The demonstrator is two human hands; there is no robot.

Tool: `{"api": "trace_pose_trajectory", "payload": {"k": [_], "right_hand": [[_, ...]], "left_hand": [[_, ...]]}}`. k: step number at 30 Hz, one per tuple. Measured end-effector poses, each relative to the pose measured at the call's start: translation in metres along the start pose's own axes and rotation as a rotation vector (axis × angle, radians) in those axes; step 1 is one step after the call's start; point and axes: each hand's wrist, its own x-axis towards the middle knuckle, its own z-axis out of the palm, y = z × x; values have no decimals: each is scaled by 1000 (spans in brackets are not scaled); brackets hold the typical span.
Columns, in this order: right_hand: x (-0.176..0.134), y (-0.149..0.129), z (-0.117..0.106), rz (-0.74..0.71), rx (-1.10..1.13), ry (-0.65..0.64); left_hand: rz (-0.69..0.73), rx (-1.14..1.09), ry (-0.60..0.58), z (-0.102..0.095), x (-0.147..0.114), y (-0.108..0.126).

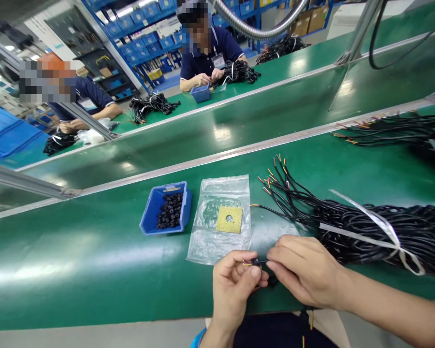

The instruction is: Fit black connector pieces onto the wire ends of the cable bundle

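Near the bench's front edge my left hand [237, 282] pinches a small black grommet [255, 262], from which thin coloured wire ends stick out to the left. Closed from the other side, my right hand [304, 268] grips the black cable [264, 261] just right of that grommet. Right of my hands lies a big bundle of black cables [377, 227], tied with a white strip [380, 220]; its stripped red and yellow ends fan out toward the back. Beyond my left hand is a clear plastic bag [206, 208] with a yellow square pad [224, 224] on it.
A blue bin [186, 212] of small black grommets [170, 210] stands left of the bag. Another cable bundle [395, 130] lies at the back right. Metal rails [217, 155] cross behind the green bench [94, 270]. Two co-workers [203, 53] handle cables across the line.
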Motion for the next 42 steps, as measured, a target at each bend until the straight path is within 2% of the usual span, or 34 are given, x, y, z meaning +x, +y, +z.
{"api": "trace_pose_trajectory", "payload": {"k": [11,22,26,32,42], "right_hand": [[0,1,0,22,180,-122],[-1,-3,3,37,242,-146],[0,-1,4,49,319,-131],[0,3,2,138,277,-64],[2,1,0,85,352,-189]], "left_hand": [[153,25,-70,8,0,-2],[221,175,-60,5,-3,-3],[209,178,-69,6,-4,-2],[142,119,25,8,-4,0],[206,216,-58,4,-6,-4]]}}
